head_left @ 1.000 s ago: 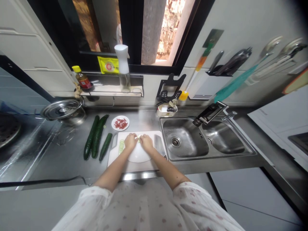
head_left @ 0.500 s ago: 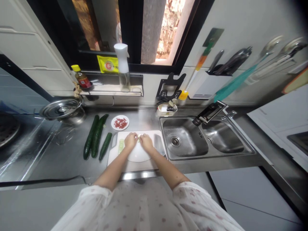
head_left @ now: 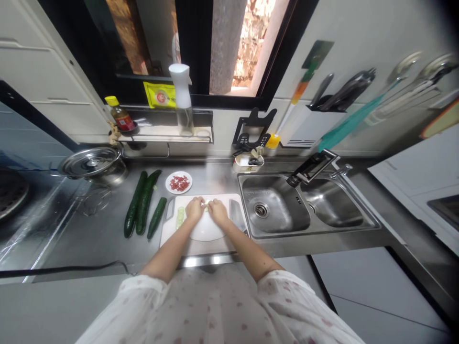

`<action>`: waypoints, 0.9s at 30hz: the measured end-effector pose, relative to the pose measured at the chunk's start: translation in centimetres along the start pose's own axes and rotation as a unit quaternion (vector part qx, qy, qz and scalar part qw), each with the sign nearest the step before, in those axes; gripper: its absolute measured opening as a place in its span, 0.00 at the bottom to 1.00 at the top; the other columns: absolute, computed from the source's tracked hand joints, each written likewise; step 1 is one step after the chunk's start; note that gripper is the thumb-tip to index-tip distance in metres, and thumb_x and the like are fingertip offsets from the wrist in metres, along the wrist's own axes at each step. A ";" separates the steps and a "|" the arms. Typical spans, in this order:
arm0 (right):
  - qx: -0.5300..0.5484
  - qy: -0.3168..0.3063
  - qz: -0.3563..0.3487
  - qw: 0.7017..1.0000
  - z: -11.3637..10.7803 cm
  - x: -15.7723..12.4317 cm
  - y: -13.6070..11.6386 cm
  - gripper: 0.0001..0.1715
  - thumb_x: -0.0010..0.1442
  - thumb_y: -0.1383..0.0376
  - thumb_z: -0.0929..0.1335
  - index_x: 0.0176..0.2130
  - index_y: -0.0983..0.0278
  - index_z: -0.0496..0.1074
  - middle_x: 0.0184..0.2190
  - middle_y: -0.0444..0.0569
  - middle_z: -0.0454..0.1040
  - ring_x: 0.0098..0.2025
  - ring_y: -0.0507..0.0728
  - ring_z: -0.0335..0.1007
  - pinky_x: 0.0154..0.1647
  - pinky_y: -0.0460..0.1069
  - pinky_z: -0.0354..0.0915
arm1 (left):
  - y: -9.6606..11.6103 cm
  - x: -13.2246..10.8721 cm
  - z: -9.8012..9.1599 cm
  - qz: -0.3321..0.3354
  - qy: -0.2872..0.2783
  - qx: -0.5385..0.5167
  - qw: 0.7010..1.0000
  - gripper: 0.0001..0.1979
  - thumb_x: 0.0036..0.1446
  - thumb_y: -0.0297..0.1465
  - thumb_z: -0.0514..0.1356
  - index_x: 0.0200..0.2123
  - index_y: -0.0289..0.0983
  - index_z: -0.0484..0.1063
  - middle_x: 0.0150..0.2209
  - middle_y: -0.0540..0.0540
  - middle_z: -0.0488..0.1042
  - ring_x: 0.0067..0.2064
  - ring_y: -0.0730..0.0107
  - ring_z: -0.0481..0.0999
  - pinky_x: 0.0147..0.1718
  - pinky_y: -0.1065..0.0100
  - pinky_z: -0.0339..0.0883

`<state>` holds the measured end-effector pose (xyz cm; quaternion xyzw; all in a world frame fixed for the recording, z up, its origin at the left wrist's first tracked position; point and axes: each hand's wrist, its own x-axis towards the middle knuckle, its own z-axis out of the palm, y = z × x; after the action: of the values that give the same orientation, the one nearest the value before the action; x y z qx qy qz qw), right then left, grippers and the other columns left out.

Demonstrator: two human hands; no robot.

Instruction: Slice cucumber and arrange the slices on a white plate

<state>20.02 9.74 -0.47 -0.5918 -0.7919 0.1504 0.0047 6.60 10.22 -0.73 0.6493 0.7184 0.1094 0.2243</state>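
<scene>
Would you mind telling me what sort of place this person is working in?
Most likely a home kitchen: a stainless-steel double sink, long dark green cucumbers beside a white rectangular cutting board, and metal ladles hanging on the wall.

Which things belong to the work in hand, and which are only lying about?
In use: left hand, right hand, white round bowl, white cutting board, pale green cucumber slices.
Lying about: white plate of red bits, lidded steel pot, steel sink, clear spray bottle.

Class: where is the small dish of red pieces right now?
Head view: the dish sits on the counter, just behind the cutting board, right of the cucumbers.
</scene>
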 end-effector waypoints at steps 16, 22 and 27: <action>-0.005 0.010 0.009 1.000 0.3 -0.3 0.1 0.16 0.67 0.68 0.58 0.44 0.66 0.73 0.44 0.55 0.71 0.46 0.57 0.63 0.46 0.48 0.56 | 0.7 0.2 -0.9 -0.018 -0.028 0.007 0.999 0.08 0.59 0.36 0.59 0.41 0.42 0.72 0.45 0.46 0.75 0.47 0.64 0.72 0.43 0.68 0.62; 0.004 0.004 0.013 1.000 0.2 -0.5 0.1 0.16 0.67 0.66 0.59 0.45 0.66 0.73 0.45 0.55 0.71 0.47 0.58 0.62 0.47 0.48 0.56 | 0.9 0.3 -1.2 -0.020 -0.035 0.018 0.999 0.09 0.58 0.36 0.59 0.41 0.42 0.72 0.44 0.46 0.75 0.46 0.65 0.73 0.42 0.69 0.62; 0.015 0.008 0.012 1.000 0.1 -0.6 0.1 0.16 0.67 0.66 0.59 0.47 0.66 0.73 0.45 0.55 0.71 0.48 0.58 0.62 0.49 0.49 0.56 | 1.1 0.1 -1.4 -0.023 -0.034 0.016 0.999 0.08 0.57 0.35 0.60 0.41 0.41 0.72 0.44 0.46 0.75 0.46 0.65 0.73 0.42 0.68 0.62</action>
<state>20.30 9.17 -0.52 -0.6024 -0.7823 0.1575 0.0185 6.87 10.68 0.98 0.6395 0.7267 0.0700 0.2408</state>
